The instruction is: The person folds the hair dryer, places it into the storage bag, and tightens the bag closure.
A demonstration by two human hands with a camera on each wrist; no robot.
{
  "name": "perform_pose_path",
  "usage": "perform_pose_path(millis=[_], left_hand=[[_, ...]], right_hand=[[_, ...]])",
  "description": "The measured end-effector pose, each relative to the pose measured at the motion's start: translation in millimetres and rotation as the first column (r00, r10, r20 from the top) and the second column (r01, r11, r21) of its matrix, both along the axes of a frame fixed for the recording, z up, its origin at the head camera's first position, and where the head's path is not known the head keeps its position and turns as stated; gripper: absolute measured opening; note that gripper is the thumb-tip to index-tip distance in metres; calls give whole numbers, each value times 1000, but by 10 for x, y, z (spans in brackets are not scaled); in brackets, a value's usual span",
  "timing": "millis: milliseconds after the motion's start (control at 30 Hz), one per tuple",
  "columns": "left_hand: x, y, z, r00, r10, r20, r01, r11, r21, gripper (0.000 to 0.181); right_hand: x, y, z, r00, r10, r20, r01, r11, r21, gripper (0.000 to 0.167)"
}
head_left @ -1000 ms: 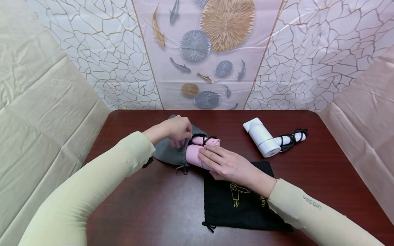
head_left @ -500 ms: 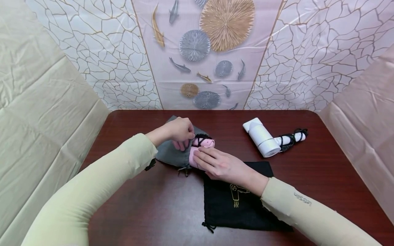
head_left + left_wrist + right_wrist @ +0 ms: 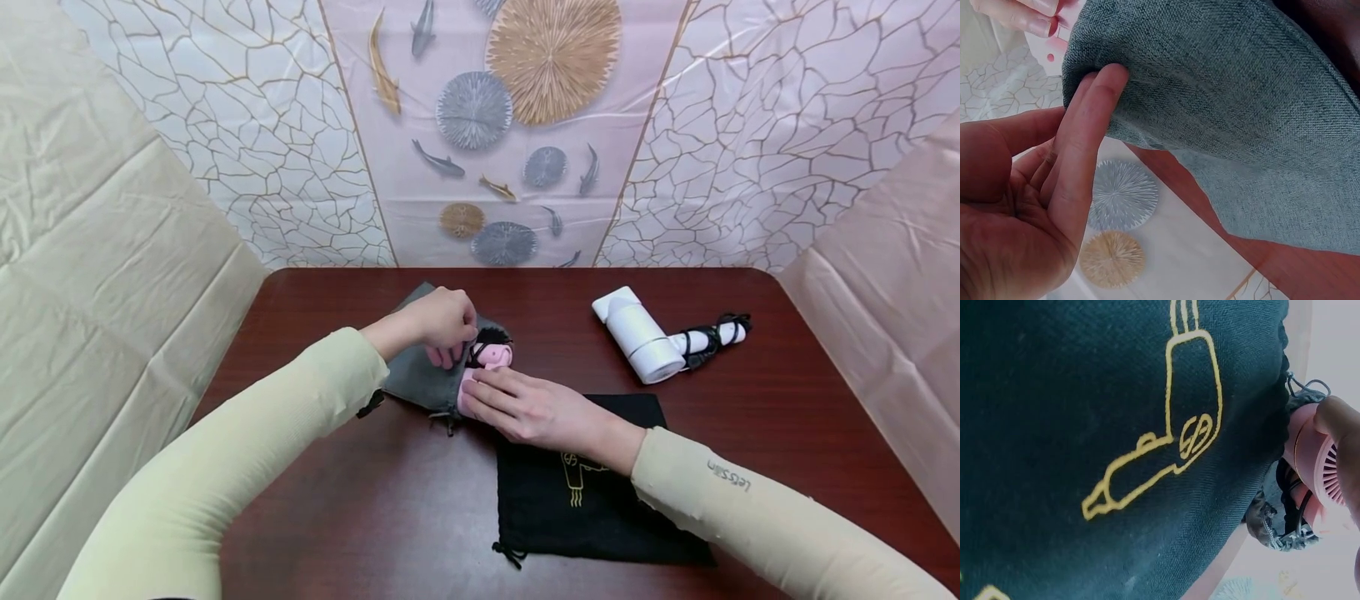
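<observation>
A pink hair dryer (image 3: 495, 356) with a black cord lies partly inside a grey drawstring bag (image 3: 420, 379); its outer end sticks out of the mouth. My left hand (image 3: 442, 321) pinches the bag's upper rim, and the left wrist view shows its fingers (image 3: 1085, 144) against the grey cloth (image 3: 1210, 81). Over the dryer's barrel lies my right hand (image 3: 532, 411), fingers wrapped on its outer side. In the right wrist view that hand (image 3: 1344, 450) grips the pink barrel (image 3: 1310, 444) near its vented end, beside the bag's mouth.
A white hair dryer (image 3: 641, 337) with its black cord wound round the handle lies at the right rear. Under my right forearm is a flat black drawstring bag (image 3: 592, 525) with a gold dryer print. A patterned backdrop (image 3: 502, 167) stands behind the table (image 3: 337, 500).
The pink dryer has slid left, deeper into the grey bag, with my right hand moving left along with it. My left hand has shifted slightly to the right, still pinching the rim.
</observation>
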State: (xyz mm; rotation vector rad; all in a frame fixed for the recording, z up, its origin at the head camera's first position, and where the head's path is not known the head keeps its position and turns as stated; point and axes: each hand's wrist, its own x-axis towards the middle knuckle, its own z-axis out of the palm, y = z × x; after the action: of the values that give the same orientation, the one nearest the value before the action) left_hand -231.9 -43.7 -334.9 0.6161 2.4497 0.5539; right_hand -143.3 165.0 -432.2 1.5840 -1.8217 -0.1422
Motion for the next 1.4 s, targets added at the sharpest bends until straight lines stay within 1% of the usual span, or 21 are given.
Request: perform_pose_path(millis=[167, 300, 433, 567, 700, 767, 833, 967, 1067, 1167, 1267, 1400], left_hand=[[9, 1, 10, 1000, -16, -23, 15, 1000, -11, 29], [14, -6, 5, 1000, -30, -11, 30, 1000, 6, 28], [11, -40, -36, 999, -32, 31, 31, 999, 32, 25], [7, -90, -79, 996, -14, 91, 9, 998, 61, 22], [19, -129, -86, 989, 2, 148, -17, 995, 100, 22], [27, -137, -87, 984, 12, 177, -34, 992, 122, 21], [31, -139, -95, 979, 25, 205, -55, 988, 143, 20], [24, -137, -118, 968, 53, 245, -97, 980, 173, 20], [5, -143, -139, 963, 68, 261, -118, 976, 182, 19], [-20, -156, -157, 958, 81, 276, -136, 973, 185, 18], [-36, -166, -150, 951, 91, 295, -150, 971, 184, 17], [-56, -167, -142, 941, 99, 324, -164, 970, 181, 18]], right_hand=[[-20, -1, 1, 1000, 12, 17, -13, 1000, 26, 43], [-44, 8, -11, 1000, 12, 25, -13, 999, 37, 44], [-47, 22, -35, 999, 11, 34, -12, 999, 30, 43], [-42, 48, -72, 997, 11, 73, -12, 1000, 7, 43], [-46, 67, -111, 994, 2, 105, -2, 1000, -3, 42], [-49, 68, -126, 993, -4, 117, 5, 1000, -4, 41], [-54, 65, -134, 990, -10, 139, 11, 1000, -6, 43], [-77, 68, -152, 979, -12, 202, 17, 1000, -20, 61], [-98, 78, -163, 972, -5, 237, 16, 999, -43, 69], [-113, 91, -174, 966, 6, 257, 12, 998, -68, 73], [-116, 106, -188, 954, 5, 300, 19, 997, -77, 75], [-97, 144, -204, 924, -10, 382, 40, 997, -70, 75]])
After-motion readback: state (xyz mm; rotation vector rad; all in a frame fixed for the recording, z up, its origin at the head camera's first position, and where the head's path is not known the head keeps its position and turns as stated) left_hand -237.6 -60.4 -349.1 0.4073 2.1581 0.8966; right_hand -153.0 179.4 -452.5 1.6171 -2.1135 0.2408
